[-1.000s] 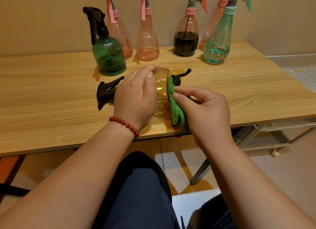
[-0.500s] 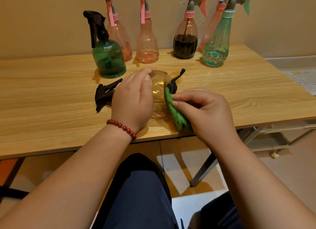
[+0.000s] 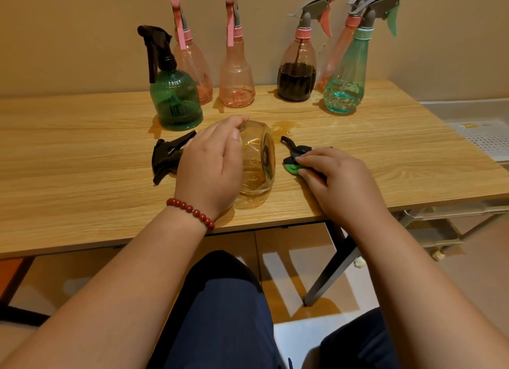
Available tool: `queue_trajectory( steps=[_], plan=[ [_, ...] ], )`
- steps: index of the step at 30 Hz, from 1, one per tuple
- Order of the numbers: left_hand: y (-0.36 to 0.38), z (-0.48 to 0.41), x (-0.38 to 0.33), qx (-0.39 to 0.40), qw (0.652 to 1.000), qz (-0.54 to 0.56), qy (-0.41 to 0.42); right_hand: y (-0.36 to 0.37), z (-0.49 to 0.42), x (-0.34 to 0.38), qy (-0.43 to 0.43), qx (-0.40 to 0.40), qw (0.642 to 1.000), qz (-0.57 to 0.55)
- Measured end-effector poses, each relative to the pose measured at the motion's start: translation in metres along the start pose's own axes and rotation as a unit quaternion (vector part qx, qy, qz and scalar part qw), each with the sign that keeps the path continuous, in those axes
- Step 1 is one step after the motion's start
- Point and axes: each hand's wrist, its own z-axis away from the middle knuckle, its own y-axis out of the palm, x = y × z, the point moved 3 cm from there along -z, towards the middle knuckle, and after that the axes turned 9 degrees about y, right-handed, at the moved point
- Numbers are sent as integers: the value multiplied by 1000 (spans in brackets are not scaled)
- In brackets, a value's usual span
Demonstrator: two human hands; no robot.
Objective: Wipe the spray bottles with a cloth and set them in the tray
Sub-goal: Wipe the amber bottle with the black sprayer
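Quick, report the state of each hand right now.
Left hand: grips the amber clear plastic spray bottle lying on its side.
Right hand: holds the crumpled green cloth.

The left hand [image 3: 209, 165] covers the neck and shoulder of the amber bottle [image 3: 257, 162], so the joint with its black trigger head is hidden. The right hand [image 3: 338, 181] hides most of the cloth [image 3: 291, 168]; only a green edge and a black loop show. 1 rear pink bottle [image 3: 334, 57] stands mostly behind the teal bottle [image 3: 347, 77], its trigger cut by the top edge. The perforated white tray [image 3: 484, 137] is cut off at the right edge.
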Motion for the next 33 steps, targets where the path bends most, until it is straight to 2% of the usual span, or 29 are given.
queue_trajectory(
  steps=[2,4,6,9,13,18,20,21,23,25,27,33],
  plan=[
    [-1,0,2,6,1000,5,10,-3,0,0,6,-11,999,-41],
    [-3,1,5,20,999,11,24,-9,1,7,4,-22,991,-131],
    [-5,2,8,30,999,22,25,-15,2,20,-8,12,978,-208],
    [-11,3,8,39,998,45,19,-15,-3,41,-18,108,972,-208],
    [-20,10,9,31,997,71,-18,-7,-7,55,-17,165,968,-188],
    [-35,19,5,-66,996,40,-47,-3,-4,54,4,100,963,-251],
    [-40,25,0,-108,989,42,-90,-7,-1,51,25,55,951,-302],
    [-40,27,-1,-106,984,56,-131,-10,0,50,30,35,944,-326],
    [-34,29,-6,-49,962,133,-232,-14,3,49,24,10,931,-365],
    [-25,26,-14,9,911,280,-302,-14,5,50,8,1,926,-378],
    [-21,19,-23,24,869,379,-318,-12,7,50,-4,5,929,-371],
    [-19,1,-17,49,854,406,-322,-15,4,39,21,56,945,-322]
  ],
)
